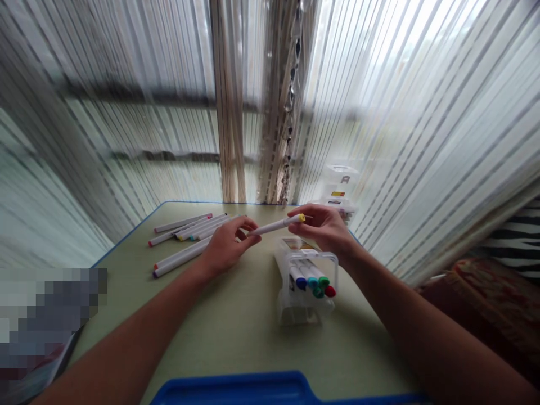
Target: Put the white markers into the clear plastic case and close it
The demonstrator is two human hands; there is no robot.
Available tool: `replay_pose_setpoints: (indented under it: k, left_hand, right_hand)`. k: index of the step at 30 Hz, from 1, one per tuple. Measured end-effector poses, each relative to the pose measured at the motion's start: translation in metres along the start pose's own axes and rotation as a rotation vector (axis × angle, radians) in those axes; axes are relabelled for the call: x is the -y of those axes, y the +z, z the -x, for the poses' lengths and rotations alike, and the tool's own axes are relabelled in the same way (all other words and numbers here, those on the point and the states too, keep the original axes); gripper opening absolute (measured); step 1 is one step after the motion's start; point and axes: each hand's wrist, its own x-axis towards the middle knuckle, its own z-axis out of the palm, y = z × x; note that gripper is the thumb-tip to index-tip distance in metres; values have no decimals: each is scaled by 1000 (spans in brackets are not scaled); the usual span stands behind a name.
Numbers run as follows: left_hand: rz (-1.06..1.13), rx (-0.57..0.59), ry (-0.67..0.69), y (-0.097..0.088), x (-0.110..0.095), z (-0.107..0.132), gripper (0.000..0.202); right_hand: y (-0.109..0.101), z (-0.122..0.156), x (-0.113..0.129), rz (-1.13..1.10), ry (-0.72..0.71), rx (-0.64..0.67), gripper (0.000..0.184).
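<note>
A white marker with a yellow end [276, 225] is held level above the table between my two hands. My right hand [324, 226] pinches it close to the yellow end. At the other end, the fingers of my left hand [230, 243] are closed on the marker's tip. Below my right hand lies a clear plastic marker case [284, 281], its open side facing me. Several markers [312, 279] with blue, teal, green and red ends rest inside. Left of and behind my left hand, several loose white markers [181, 259] lie on the table.
The pale green table [236, 337] has a blue rim and a blue tray-like recess [232, 388] at its near edge. A clear plastic container [340, 188] stands at the back right. String curtains [177, 124] hang behind. A patterned seat [498, 292] is at the right.
</note>
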Motion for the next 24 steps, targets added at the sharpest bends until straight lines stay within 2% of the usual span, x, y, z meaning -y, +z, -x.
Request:
replay_pose_setpoints:
  k: [6,16,24]
  left_hand:
    - [0,-6,6,-1,-1,0,26]
    - [101,-59,32,1,-12,5,34]
    - [262,-152,30,-1,-16,6,31]
  right_hand:
    - [-2,-1,-4,-15,4,-22,29]
    - [-11,-11,-18,-71,5,-169,28]
    - [-8,-9,-16,-71,52,-169,25]
